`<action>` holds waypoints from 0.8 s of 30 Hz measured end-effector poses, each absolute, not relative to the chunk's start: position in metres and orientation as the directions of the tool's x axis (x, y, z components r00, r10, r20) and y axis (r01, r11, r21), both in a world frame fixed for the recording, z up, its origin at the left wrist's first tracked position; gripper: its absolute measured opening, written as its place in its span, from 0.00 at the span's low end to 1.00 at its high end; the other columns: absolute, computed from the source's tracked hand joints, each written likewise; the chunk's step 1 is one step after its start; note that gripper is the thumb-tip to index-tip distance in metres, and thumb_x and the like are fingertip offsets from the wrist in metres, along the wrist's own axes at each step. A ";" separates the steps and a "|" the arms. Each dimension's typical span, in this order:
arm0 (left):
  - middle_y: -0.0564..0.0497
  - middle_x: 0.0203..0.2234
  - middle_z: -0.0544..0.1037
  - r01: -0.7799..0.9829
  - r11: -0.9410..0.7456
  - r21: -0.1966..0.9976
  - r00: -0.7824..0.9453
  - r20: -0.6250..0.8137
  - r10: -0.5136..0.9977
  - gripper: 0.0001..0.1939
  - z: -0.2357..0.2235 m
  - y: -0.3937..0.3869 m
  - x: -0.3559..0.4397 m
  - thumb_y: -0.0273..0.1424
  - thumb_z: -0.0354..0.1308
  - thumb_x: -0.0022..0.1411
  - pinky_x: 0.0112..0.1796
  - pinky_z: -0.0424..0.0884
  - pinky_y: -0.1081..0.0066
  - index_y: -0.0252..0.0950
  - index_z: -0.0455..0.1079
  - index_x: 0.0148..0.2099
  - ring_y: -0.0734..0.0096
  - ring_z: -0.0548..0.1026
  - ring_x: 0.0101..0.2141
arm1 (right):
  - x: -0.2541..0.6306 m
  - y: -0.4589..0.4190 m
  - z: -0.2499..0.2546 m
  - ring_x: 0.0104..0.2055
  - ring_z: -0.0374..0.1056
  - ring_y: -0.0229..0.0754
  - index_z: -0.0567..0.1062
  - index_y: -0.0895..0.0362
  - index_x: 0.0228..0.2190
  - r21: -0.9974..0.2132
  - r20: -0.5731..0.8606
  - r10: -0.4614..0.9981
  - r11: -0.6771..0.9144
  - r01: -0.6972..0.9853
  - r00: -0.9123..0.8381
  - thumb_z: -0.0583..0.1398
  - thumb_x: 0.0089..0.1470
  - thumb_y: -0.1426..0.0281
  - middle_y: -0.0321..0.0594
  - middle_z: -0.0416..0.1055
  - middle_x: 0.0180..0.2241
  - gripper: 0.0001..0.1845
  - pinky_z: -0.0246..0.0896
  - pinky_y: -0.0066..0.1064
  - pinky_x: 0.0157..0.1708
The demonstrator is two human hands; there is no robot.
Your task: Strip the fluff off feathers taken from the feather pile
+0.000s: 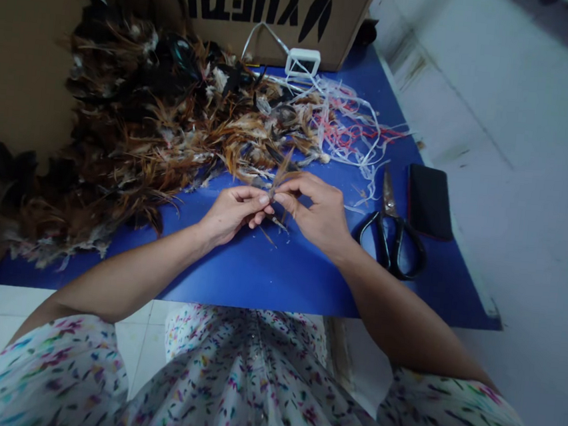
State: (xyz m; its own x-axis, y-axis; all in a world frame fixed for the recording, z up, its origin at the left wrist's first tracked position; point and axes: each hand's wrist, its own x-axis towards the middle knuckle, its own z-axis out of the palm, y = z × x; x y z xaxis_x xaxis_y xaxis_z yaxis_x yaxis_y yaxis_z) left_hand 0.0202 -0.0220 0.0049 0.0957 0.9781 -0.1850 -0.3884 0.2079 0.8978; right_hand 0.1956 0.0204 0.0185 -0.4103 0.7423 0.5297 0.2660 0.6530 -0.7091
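Note:
Over the blue table, my left hand [236, 212] and my right hand [317, 213] meet fingertip to fingertip. Both are closed in a pinch on a small brown feather [282, 171], whose tip sticks up between them. The lower part of it is hidden by my fingers. Just beneath, a few loose feather scraps [279, 224] lie near my right fingertips. Behind my hands spreads a large heap of brown and black feathers [172, 122], reaching from the left edge to the middle of the table.
Black-handled scissors [387, 230] lie right of my right hand, beside a dark phone-like slab [430, 201]. White and red strings [352, 126] tangle at the back. A small white device [302, 62] stands before a cardboard box [263, 10]. The blue table [277, 279] meets a wall at right.

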 end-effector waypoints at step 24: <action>0.52 0.22 0.77 -0.344 0.178 0.922 0.050 -0.171 0.984 0.14 0.008 -0.020 0.019 0.35 0.74 0.50 0.17 0.59 0.80 0.32 0.74 0.29 0.84 0.67 0.17 | 0.203 0.027 0.031 0.33 0.72 0.40 0.78 0.53 0.32 -0.880 0.419 0.875 0.457 0.127 -0.243 0.67 0.54 0.51 0.37 0.78 0.31 0.18 0.71 0.36 0.37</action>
